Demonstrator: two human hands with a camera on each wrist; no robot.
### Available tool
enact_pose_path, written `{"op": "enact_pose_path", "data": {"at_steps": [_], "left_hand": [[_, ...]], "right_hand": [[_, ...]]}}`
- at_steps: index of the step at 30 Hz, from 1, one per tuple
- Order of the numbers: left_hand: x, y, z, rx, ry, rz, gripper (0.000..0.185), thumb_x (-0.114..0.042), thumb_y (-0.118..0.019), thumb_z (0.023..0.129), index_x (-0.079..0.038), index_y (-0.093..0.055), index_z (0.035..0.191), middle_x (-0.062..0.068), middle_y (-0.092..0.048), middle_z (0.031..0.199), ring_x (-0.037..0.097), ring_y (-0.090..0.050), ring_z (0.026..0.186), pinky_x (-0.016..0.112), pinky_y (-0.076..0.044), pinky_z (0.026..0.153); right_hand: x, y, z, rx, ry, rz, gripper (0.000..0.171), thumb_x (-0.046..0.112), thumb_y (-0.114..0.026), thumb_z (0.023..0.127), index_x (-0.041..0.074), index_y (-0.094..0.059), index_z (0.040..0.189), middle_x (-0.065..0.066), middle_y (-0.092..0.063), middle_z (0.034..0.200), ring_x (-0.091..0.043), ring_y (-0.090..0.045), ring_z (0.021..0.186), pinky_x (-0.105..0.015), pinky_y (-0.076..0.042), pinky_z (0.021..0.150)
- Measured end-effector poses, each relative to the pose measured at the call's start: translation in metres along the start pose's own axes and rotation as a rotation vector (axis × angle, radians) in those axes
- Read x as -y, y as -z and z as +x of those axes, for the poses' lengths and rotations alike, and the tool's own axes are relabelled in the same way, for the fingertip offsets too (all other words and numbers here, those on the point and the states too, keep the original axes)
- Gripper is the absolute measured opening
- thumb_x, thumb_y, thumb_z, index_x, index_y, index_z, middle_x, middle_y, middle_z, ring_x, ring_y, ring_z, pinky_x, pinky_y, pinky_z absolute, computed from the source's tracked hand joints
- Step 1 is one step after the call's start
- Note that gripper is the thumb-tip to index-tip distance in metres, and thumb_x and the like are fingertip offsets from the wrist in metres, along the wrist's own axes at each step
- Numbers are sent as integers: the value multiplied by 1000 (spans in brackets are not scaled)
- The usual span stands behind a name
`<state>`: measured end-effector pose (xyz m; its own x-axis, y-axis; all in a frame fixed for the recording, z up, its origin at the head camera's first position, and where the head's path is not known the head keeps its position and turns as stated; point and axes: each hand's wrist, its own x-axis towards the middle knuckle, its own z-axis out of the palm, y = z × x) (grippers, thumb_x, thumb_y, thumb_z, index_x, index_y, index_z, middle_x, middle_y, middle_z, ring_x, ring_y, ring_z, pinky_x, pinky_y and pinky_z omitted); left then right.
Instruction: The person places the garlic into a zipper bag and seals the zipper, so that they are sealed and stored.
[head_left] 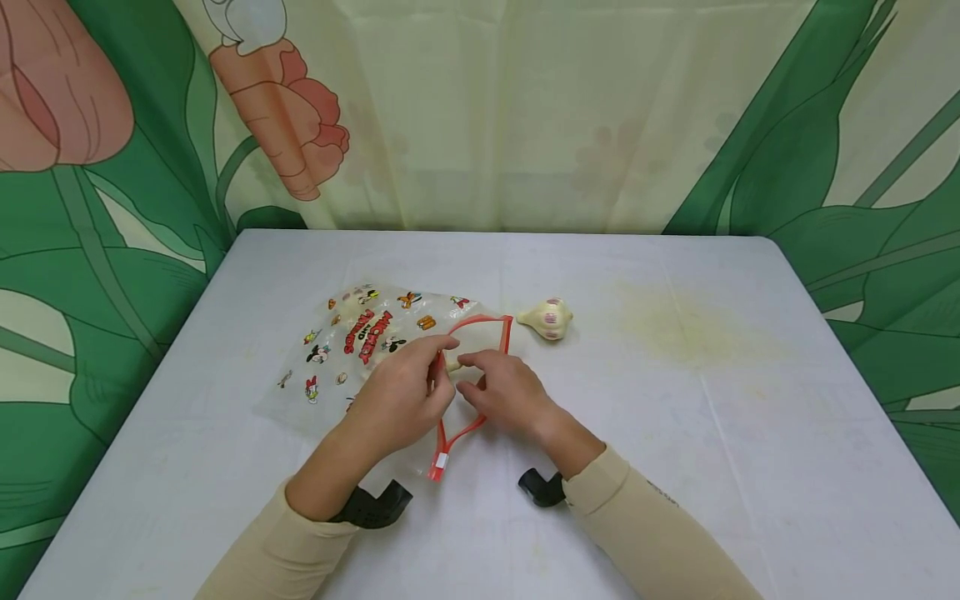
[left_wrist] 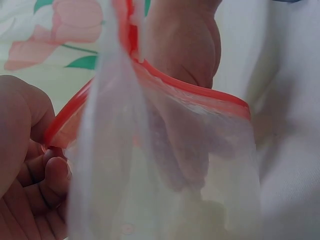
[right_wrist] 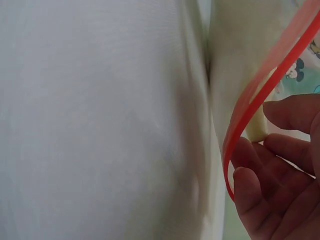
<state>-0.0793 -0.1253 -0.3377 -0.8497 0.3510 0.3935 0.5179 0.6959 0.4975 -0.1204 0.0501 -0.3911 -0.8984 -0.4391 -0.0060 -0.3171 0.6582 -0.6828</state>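
Note:
A clear zip bag [head_left: 367, 333] with cartoon prints lies on the table, its red-edged mouth spread toward the right. My left hand [head_left: 401, 392] pinches the red rim [left_wrist: 62, 120] on the left side of the mouth. My right hand [head_left: 506, 392] reaches into the mouth, thumb and forefinger apart. In the right wrist view a pale garlic stem [right_wrist: 257, 127] stands between its thumb and fingers, its end at the fingertips. Through the cloudy plastic in the left wrist view, the garlic bulb [left_wrist: 205, 220] shows blurred below those fingers. Another garlic bulb [head_left: 551, 318] lies just right of the bag.
A red zip slider end [head_left: 438, 467] points toward the near side. Black wrist mounts [head_left: 375, 504] sit under both wrists, close over the white tabletop [head_left: 675, 467]. A printed curtain [head_left: 495, 117] hangs behind the table's far edge.

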Motion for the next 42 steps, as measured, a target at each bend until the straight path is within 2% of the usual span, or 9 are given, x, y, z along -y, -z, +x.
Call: {"op": "enact_pose_path", "data": {"at_steps": [9, 14, 19, 22, 26, 30, 33, 36, 42], "left_hand": [[0, 0, -1, 4, 23, -9, 32, -3, -58, 88, 2, -65, 118, 8, -65, 101, 12, -52, 71, 27, -49, 61], [-1, 0, -1, 4, 30, -17, 33, -2, -58, 87, 2, -66, 118, 8, -66, 105, 13, -54, 74, 27, -50, 63], [1, -1, -1, -6, 15, -18, 31, -2, -58, 87, 2, -66, 117, 8, -67, 104, 13, -54, 75, 28, -50, 64], [1, -2, -1, -10, 8, -12, 31, -2, -58, 87, 2, -66, 117, 9, -67, 105, 13, -54, 75, 28, -50, 65], [1, -2, 0, -7, 12, -10, 31, -2, -59, 87, 2, -66, 117, 9, -67, 105, 13, -54, 75, 27, -50, 64], [1, -1, -1, -12, 4, -8, 32, -2, -58, 86, 3, -66, 117, 8, -66, 101, 12, -53, 72, 26, -49, 61], [2, -2, 0, -23, -17, -1, 31, -1, -58, 87, 3, -66, 116, 9, -65, 97, 12, -51, 70, 26, -49, 61], [3, -2, 0, -33, -28, 7, 30, -1, -57, 87, 4, -66, 115, 9, -65, 95, 12, -51, 69, 25, -49, 61], [2, -1, 0, -25, -11, 11, 31, -2, -59, 86, 3, -67, 116, 5, -63, 93, 11, -50, 68, 24, -48, 60]], "right_hand": [[5, -5, 3, 27, 11, 14, 34, 16, -65, 93, 7, -69, 126, -3, -69, 108, -10, -62, 75, -29, -50, 71], [9, -8, 5, 87, 1, 29, 32, 15, -63, 93, 12, -70, 124, 4, -66, 93, -9, -59, 71, -28, -49, 66], [10, -14, 5, 81, 113, 19, 7, 9, -63, 90, 13, -68, 94, 6, -57, 76, -9, -52, 65, -24, -44, 59], [10, -14, 4, 69, 163, -2, 8, 7, -63, 89, 14, -61, 85, 6, -55, 74, -10, -52, 66, -24, -43, 60], [11, -12, 4, 95, 109, 2, 8, 11, -62, 92, 15, -68, 95, 7, -61, 82, -9, -57, 71, -26, -47, 66], [10, -6, 2, 100, 48, 22, 25, 15, -62, 94, 14, -72, 117, 5, -67, 95, -8, -61, 76, -27, -50, 71], [7, 2, -1, 74, 38, 39, 33, 17, -66, 93, 9, -69, 125, 1, -69, 107, -8, -63, 80, -28, -51, 74], [2, 13, -5, 44, 45, 54, 36, 17, -69, 92, 5, -67, 127, -3, -69, 115, -9, -63, 84, -28, -51, 76], [-9, 42, -10, -61, 30, 20, 36, 18, -69, 92, 3, -68, 125, -8, -69, 116, -18, -63, 93, -36, -51, 80]]}}
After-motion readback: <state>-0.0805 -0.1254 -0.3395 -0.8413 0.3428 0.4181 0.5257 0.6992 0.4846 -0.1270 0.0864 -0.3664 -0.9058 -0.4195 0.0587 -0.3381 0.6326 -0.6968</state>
